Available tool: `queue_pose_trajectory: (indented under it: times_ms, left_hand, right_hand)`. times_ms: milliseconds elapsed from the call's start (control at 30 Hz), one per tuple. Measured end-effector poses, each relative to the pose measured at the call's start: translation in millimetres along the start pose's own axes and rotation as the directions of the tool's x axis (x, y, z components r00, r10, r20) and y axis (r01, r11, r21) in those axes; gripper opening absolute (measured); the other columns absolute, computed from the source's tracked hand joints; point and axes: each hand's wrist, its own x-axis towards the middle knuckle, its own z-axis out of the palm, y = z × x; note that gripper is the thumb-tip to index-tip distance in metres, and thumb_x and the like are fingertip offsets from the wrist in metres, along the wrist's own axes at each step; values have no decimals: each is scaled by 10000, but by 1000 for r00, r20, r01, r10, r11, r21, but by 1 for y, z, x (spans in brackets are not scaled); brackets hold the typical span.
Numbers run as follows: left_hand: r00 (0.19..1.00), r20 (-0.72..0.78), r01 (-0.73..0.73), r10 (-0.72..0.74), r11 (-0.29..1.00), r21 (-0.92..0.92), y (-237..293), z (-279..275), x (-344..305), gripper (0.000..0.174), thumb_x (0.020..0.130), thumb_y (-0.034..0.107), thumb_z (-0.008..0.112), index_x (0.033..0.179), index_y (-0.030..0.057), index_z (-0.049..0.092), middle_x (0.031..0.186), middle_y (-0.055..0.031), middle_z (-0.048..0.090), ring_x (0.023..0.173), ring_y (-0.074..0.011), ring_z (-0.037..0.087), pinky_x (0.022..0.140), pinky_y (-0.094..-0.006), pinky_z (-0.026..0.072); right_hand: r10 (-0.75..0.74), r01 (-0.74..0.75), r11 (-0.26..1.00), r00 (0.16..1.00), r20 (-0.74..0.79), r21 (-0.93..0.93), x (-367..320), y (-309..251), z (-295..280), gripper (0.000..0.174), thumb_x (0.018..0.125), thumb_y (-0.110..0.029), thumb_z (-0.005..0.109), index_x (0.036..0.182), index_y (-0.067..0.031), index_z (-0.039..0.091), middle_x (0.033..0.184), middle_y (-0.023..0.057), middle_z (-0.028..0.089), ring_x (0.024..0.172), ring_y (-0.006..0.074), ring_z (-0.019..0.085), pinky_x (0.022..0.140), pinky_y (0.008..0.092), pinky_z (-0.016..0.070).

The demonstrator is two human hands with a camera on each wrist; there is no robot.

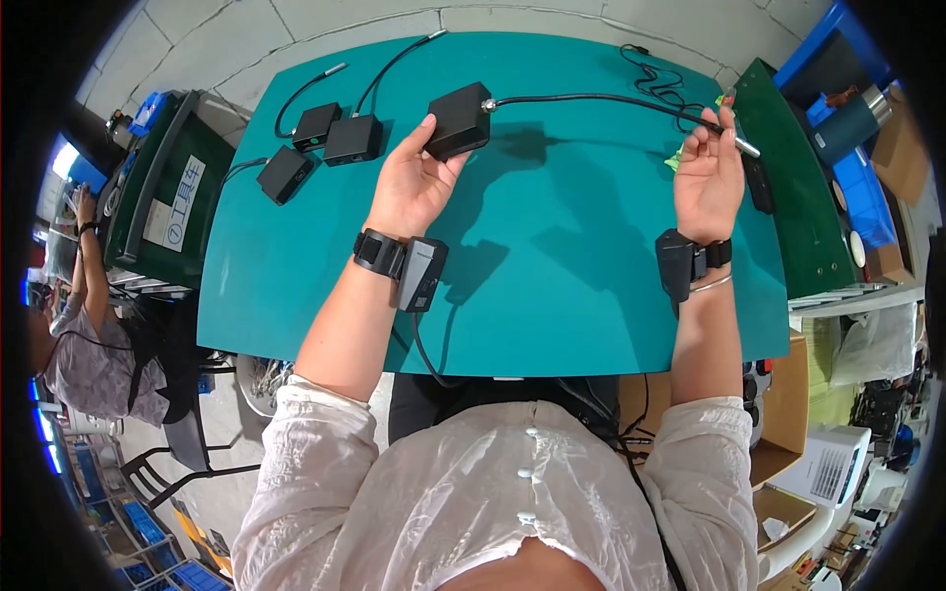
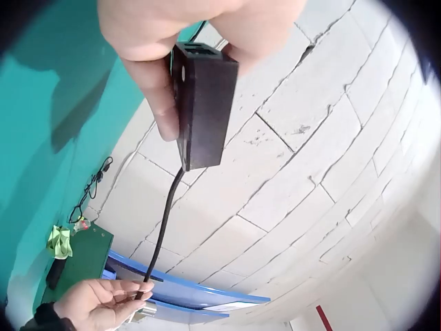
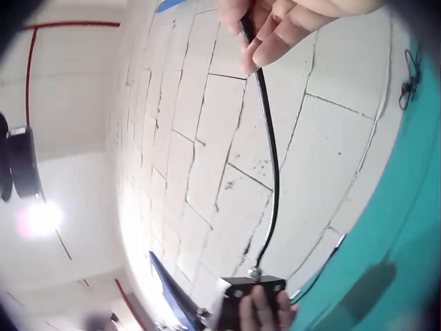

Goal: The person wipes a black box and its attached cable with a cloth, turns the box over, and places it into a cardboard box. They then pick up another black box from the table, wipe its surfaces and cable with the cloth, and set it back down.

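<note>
Above the green table, the left hand [image 1: 412,187] grips a black box [image 1: 460,120] between thumb and fingers. From a metal connector on the box's right side, a black cable [image 1: 591,97] runs across to the right hand [image 1: 709,179]. The right fingers pinch the cable near its silver tip [image 1: 747,147], which sticks out past them. In the left wrist view the box [image 2: 204,110] shows a slotted end, with fingers on both sides. The right wrist view shows the cable [image 3: 274,158] slightly bowed between the right fingers and the box [image 3: 231,303].
Three more black boxes with cables, one of them a box [image 1: 353,140], lie at the table's [image 1: 325,295] back left. A coiled black cable [image 1: 658,77] and green wrappers lie at the back right. Green cabinets stand at both sides; another person [image 1: 99,364] is at far left.
</note>
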Motion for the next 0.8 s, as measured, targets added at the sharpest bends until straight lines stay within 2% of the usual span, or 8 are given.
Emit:
queue_pose_trajectory:
  times_ms: [200, 300, 367, 433, 533, 667, 733, 800]
  left_hand:
    - [1000, 26, -2, -1, 995, 103, -1, 1, 0, 272, 888, 98, 618, 1120, -11, 528, 1133, -136, 571, 1044, -240, 575, 903, -374, 496]
    - [992, 89, 43, -94, 888, 458, 6, 9, -7, 341, 879, 111, 633, 1179, 11, 506, 1148, -103, 581, 980, -214, 601, 919, -384, 466]
    - [973, 58, 98, -223, 629, 771, 8, 15, -14, 390, 841, 105, 679, 1188, 22, 520, 1099, -72, 610, 958, -170, 600, 920, -338, 447]
    - [945, 143, 41, -295, 538, 842, 5, 12, -13, 411, 823, 100, 695, 1187, 14, 525, 1068, -65, 621, 955, -155, 599, 887, -320, 460]
    - [889, 193, 7, -415, 434, 901, -1, 14, -16, 416, 804, 104, 713, 1172, 6, 545, 1004, -51, 641, 940, -136, 596, 792, -288, 495]
    - [942, 199, 12, -272, 616, 788, 4, 19, -19, 420, 837, 124, 680, 1212, 31, 516, 1095, -66, 610, 962, -147, 595, 764, -330, 514]
    - [965, 251, -212, 78, 796, 567, 16, 13, -7, 459, 844, 99, 670, 1260, 41, 485, 1074, -64, 626, 926, -170, 620, 763, -347, 519]
    - [912, 289, -397, 292, 809, 433, 35, 5, 4, 419, 859, 59, 642, 1240, 83, 469, 1110, -79, 605, 989, -206, 605, 812, -409, 507]
  right_hand:
    - [387, -418, 889, 904, 178, 186, 18, 6, -56, 329, 997, -230, 450, 1219, 9, 495, 905, 23, 518, 600, 103, 373, 557, 235, 345]
    - [421, -427, 897, 904, 74, 116, 20, 3, -57, 338, 1006, -228, 423, 1222, 29, 466, 939, 43, 536, 611, 95, 386, 563, 234, 357]
    - [434, -432, 899, 901, -16, 67, 20, 5, -55, 346, 1009, -221, 416, 1227, 45, 450, 970, 63, 549, 620, 92, 405, 576, 239, 381]
    - [416, -422, 907, 895, -158, -4, 22, 10, -53, 388, 1008, -226, 411, 1233, 89, 422, 1072, 144, 560, 720, 137, 519, 733, 285, 499]
    - [465, -486, 874, 842, -272, -11, 19, 15, -40, 438, 1003, -242, 418, 1242, 124, 393, 1193, 225, 525, 922, 239, 593, 944, 368, 498]
    - [553, -560, 827, 792, -259, 53, 9, 14, -22, 460, 995, -245, 435, 1261, 126, 380, 1242, 247, 503, 1063, 320, 570, 1017, 407, 457]
    - [656, -648, 744, 755, -5, -166, 7, 18, -23, 481, 983, -248, 466, 1284, 117, 378, 1273, 252, 491, 1080, 324, 571, 976, 394, 482]
    - [668, -639, 718, 744, 17, -276, -2, 22, -12, 486, 974, -254, 484, 1285, 108, 390, 1263, 246, 504, 1066, 314, 579, 962, 389, 489]
